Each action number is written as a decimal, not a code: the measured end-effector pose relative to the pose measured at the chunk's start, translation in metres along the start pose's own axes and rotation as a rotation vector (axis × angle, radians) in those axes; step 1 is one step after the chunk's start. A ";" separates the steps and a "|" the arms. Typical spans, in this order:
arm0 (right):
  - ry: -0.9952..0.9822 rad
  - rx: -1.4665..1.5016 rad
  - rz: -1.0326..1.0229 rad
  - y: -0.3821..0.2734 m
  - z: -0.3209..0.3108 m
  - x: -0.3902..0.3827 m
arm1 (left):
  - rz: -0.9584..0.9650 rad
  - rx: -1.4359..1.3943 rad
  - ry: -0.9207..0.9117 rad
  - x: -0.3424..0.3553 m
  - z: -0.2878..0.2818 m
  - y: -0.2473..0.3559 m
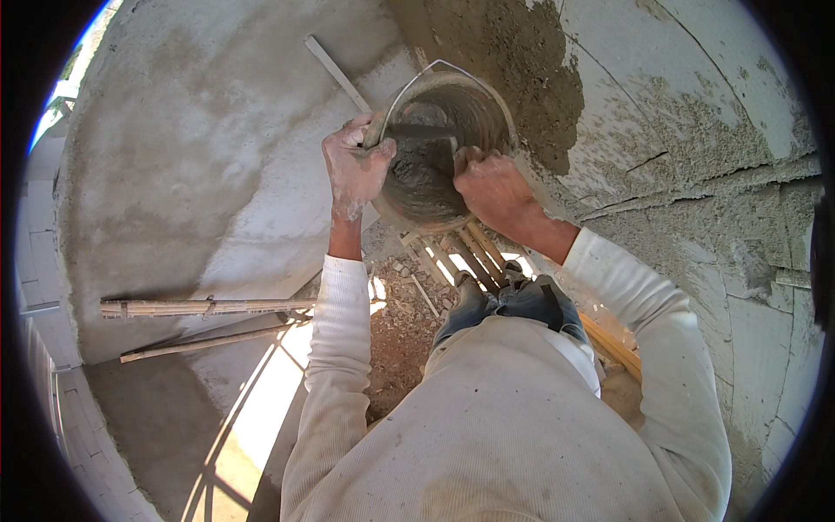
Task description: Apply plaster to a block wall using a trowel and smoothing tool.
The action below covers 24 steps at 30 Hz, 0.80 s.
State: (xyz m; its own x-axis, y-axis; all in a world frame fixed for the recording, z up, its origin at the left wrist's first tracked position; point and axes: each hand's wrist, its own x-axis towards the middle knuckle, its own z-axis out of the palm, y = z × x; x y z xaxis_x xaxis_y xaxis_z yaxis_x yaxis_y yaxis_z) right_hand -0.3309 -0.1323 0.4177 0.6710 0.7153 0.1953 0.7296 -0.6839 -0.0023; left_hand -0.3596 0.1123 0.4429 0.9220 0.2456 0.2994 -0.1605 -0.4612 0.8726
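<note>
Round grey mortar-smeared bucket [487, 109]: between your rim-gripping left hand [358, 167] and right hand [497, 187], closed around flat dark trowel [420, 131].

Rough wooden poles [209, 307] show at left, reddish rubble [400, 324] mid-view, and a yellow beam [614, 349] at right.

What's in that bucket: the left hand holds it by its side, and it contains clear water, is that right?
Not quite: the left hand holds the bucket by its side, but the head view shows thick grey paste inside, not clear water.
</note>
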 end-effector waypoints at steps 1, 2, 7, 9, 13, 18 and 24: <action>-0.038 0.000 -0.141 -0.005 0.009 -0.014 | 0.000 0.000 -0.002 -0.002 -0.002 -0.002; -0.075 -0.005 -0.289 -0.006 0.002 -0.017 | 0.020 0.011 0.033 -0.003 -0.001 0.000; 0.023 0.025 -0.055 0.008 -0.003 -0.003 | -0.044 0.078 0.052 0.002 0.009 0.016; 0.026 -0.090 -0.095 0.008 -0.002 -0.005 | 0.079 0.059 0.093 0.006 0.012 0.015; -0.012 0.025 -0.019 0.021 -0.016 0.006 | 0.159 0.100 0.134 0.001 0.022 0.020; -0.106 0.040 -0.120 0.013 -0.016 0.005 | 0.267 0.135 0.155 0.002 0.026 0.015; -0.030 0.244 0.171 0.018 -0.019 0.010 | 0.314 0.172 0.196 -0.003 0.046 0.040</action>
State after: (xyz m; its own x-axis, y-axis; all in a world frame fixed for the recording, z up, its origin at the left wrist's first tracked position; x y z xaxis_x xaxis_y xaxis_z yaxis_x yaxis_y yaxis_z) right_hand -0.3132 -0.1402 0.4379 0.7879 0.5990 0.1428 0.6133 -0.7427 -0.2689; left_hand -0.3531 0.0538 0.4592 0.7500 0.2207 0.6235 -0.3470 -0.6712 0.6550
